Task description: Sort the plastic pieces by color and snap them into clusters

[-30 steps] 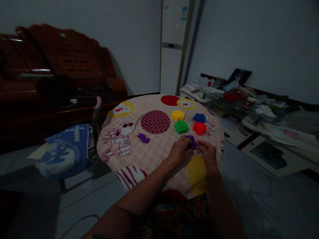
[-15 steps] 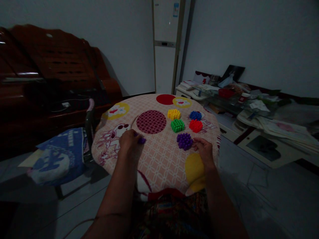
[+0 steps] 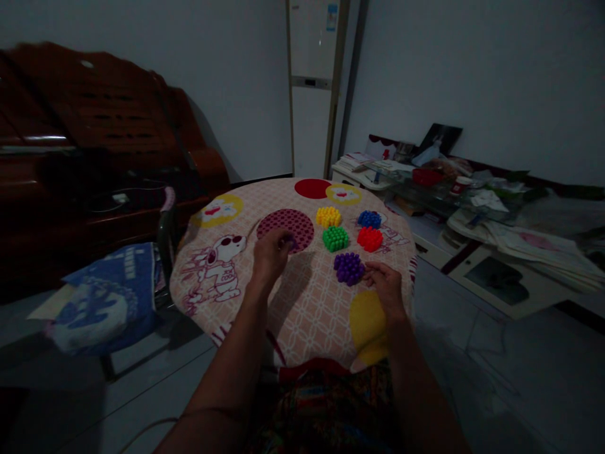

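My left hand (image 3: 271,252) is raised over the near part of a round maroon dotted patch on the tablecloth, its fingers closed around a small purple piece (image 3: 292,243). Most of that piece is hidden by the fingers. At the right, my right hand (image 3: 385,284) rests on the cloth with loosely bent fingers apart. Its fingertips lie at the right edge of a purple bumpy cluster (image 3: 348,268); whether they touch it I cannot tell. Behind sit similar knobbly clusters: green (image 3: 335,238), red (image 3: 369,238), yellow (image 3: 328,216) and blue (image 3: 369,219).
A pink patterned cloth covers the round table (image 3: 307,315). Left of it stands a chair (image 3: 166,233) beside a blue cloth-covered seat (image 3: 111,293). A wooden sofa (image 3: 108,126) is behind. Papers and bags crowd a low cabinet (image 3: 435,252) at the right.
My left hand has lifted the small purple piece and carried it right and away from me, over the maroon patch. My right hand has stayed by the purple cluster.
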Action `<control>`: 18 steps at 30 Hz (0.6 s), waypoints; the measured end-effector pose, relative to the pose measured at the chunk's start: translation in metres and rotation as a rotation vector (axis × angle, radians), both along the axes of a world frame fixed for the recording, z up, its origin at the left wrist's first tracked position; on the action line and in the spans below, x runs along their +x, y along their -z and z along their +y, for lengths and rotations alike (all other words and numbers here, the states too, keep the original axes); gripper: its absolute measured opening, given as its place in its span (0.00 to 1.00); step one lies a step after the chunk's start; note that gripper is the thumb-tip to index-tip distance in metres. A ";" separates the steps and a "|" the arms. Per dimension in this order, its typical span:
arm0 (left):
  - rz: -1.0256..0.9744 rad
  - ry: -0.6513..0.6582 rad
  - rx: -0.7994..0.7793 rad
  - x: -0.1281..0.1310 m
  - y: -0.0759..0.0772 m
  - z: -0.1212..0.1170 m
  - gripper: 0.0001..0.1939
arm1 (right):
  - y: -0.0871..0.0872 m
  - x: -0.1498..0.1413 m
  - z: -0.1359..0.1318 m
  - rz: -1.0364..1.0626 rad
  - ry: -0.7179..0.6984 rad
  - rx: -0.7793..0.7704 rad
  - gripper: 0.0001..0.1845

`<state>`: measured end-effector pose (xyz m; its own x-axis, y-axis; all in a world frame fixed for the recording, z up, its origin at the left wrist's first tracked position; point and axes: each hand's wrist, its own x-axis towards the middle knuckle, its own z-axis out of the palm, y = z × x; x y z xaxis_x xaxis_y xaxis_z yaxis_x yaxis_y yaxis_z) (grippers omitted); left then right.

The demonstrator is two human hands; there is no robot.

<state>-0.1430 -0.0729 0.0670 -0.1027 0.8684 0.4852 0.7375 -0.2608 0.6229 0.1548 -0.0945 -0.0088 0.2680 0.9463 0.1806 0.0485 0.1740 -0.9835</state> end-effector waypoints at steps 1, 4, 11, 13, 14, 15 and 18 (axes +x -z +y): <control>0.024 0.081 -0.019 0.011 0.003 0.001 0.13 | 0.001 0.001 0.000 -0.001 0.000 0.000 0.16; 0.112 0.235 -0.085 0.045 0.015 0.002 0.12 | 0.003 0.002 0.001 0.001 -0.004 -0.001 0.16; 0.242 0.187 -0.181 0.084 0.034 0.001 0.11 | 0.006 0.002 0.001 -0.003 -0.011 0.019 0.16; 0.219 0.228 -0.239 0.084 0.035 0.002 0.12 | 0.006 0.002 0.001 -0.008 -0.015 0.021 0.16; 0.200 0.250 -0.281 0.083 0.036 0.002 0.14 | 0.006 0.002 0.001 -0.012 -0.017 0.020 0.16; 0.183 0.272 -0.324 0.082 0.036 0.002 0.17 | 0.006 0.003 0.000 -0.016 -0.019 0.019 0.16; 0.148 0.333 -0.401 0.077 0.037 0.002 0.24 | 0.005 0.003 0.000 -0.022 -0.019 0.013 0.16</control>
